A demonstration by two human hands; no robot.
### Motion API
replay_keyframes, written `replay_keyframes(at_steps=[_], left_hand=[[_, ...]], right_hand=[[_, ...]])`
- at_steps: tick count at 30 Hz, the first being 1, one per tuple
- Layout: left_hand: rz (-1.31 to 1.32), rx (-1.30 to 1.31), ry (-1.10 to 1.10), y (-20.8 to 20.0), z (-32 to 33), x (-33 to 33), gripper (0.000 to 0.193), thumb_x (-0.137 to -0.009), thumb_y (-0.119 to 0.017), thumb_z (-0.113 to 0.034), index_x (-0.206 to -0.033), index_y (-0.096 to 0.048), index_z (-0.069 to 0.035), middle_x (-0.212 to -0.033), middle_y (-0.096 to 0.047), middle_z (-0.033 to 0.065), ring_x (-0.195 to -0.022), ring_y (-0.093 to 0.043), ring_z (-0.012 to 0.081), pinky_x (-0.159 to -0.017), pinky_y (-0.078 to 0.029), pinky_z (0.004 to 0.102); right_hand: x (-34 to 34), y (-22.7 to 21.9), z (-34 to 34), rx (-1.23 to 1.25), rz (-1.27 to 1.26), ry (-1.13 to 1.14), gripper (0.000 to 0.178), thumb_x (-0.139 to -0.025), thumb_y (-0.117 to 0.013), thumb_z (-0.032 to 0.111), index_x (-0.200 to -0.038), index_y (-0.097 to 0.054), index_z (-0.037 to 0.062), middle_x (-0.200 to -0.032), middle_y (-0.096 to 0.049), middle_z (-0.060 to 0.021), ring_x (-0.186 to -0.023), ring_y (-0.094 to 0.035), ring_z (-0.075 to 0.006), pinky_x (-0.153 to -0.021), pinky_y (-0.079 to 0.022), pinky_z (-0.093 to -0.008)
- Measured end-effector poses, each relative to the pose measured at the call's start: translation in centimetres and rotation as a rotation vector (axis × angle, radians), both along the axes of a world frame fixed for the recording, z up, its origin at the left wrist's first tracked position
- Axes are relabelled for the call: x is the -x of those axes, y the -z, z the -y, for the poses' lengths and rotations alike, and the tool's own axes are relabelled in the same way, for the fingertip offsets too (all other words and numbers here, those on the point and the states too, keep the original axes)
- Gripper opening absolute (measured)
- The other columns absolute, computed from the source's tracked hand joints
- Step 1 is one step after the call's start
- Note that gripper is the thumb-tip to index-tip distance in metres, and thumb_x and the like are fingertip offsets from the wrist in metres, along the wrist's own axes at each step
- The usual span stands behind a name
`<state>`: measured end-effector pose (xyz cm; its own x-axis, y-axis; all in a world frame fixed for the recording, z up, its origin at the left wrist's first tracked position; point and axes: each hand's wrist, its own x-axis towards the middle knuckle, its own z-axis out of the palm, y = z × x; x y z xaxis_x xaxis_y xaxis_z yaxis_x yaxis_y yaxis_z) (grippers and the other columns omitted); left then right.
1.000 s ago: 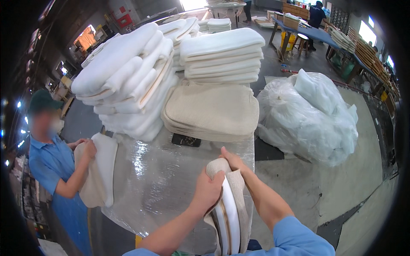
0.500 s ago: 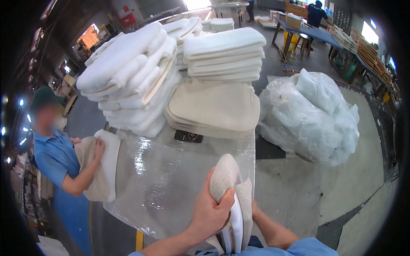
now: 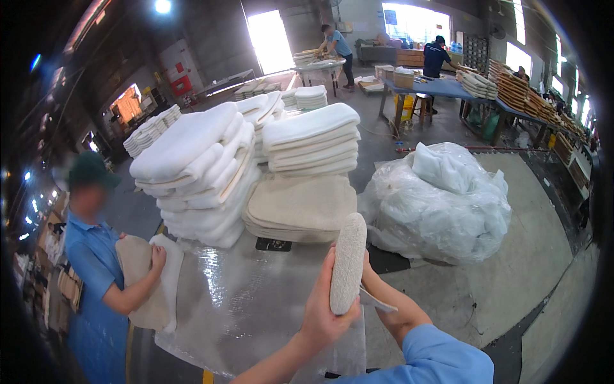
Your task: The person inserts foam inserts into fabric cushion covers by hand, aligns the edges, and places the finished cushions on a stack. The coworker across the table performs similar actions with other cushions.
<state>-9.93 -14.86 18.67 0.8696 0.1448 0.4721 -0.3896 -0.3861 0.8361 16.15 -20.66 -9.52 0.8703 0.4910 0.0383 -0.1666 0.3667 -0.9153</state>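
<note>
Cushion [image 3: 348,264] raised, partly hiding beige stack [image 3: 300,201]

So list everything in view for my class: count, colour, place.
Table: one, grey, centre
Held piece: one, beige, front centre
Fabric stack: one, beige, on table
Flat object: one, black, before it
Pad stacks: at least three, white, farther back
Plastic bundle: one, whitish, floor right
Other pieces: two, beige and white, left
People: at least three, blue or dark tops, left, back
Workbench: one, blue, back right
Stool: one, brown, near workbench
Left hand: one, bare, gripping held piece
Right hand: one, bare, mostly hidden behind it
</note>
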Motion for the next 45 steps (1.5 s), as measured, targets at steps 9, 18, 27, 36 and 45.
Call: replay_keyframes(at_steps=[9, 18, 27, 36, 45], left_hand=[[-0.157, 0.166, -0.002, 2.9, -0.3, 2.6, 0.094, -0.087, -0.067, 0.0, -0.168, -0.019, -0.004, -0.16, -0.044, 0.0158, -0.144, -0.048, 0.0247, -0.118, -0.039, 0.0384], [-0.151, 0.056, -0.03, 5.0, -3.8, 9.6, 0.099, -0.084, -0.072, -0.003, -0.168, -0.019, -0.004, -0.163, -0.041, 0.0176, -0.146, -0.048, 0.0262, -0.117, -0.042, 0.0411], [-1.052, 0.181, -0.29, 6.8, -11.8, 25.4, 0.107, -0.08, -0.088, -0.01, -0.166, -0.026, -0.001, -0.155, -0.053, 0.0164, -0.141, -0.053, 0.0238, -0.116, -0.043, 0.039], [-0.592, 0.281, -0.711, 6.1, -10.4, 27.8, 0.082, -0.077, -0.09, -0.001, -0.148, -0.048, 0.0, -0.132, -0.064, 0.0131, -0.122, -0.063, 0.0227, -0.108, -0.05, 0.0388], [-0.911, 0.153, -0.806, 13.7, -11.0, 34.8, 0.058, -0.073, -0.095, -0.014, -0.123, -0.069, -0.005, -0.11, -0.077, 0.0108, -0.104, -0.073, 0.0217, -0.092, -0.056, 0.0374]], right_hand=[[4.0, -14.0, 1.1, -0.238, -0.146, -0.213, 0.077, -0.113, -0.026, 0.056, -0.115, -0.073, -0.0056, -0.119, -0.075, -0.0183, -0.109, -0.072, -0.0279, -0.095, -0.058, -0.0398], [9.0, -20.4, 1.4, 0.135, 0.675, -0.169, 0.071, -0.111, -0.033, 0.052, -0.095, -0.076, -0.0027, -0.09, -0.076, -0.0166, -0.082, -0.07, -0.027, -0.079, -0.054, -0.0361], [11.1, -7.6, -0.7, 0.335, 0.553, -0.09, 0.047, -0.105, -0.041, 0.033, -0.092, -0.074, 0.0025, -0.093, -0.074, -0.0175, -0.093, -0.068, -0.0359, -0.088, -0.05, -0.0425], [15.2, -7.5, -3.8, 0.503, 0.748, -0.149, 0.023, -0.094, -0.066, 0.026, -0.087, -0.072, 0.005, -0.096, -0.072, -0.0116, -0.087, -0.064, -0.0338, -0.084, -0.047, -0.0426], [17.4, -5.6, -5.5, 0.468, 0.064, -0.213, 0.027, -0.095, -0.072, 0.027, -0.082, -0.074, 0.0025, -0.073, -0.065, -0.0001, -0.076, -0.059, -0.0114, -0.07, -0.046, -0.03]])
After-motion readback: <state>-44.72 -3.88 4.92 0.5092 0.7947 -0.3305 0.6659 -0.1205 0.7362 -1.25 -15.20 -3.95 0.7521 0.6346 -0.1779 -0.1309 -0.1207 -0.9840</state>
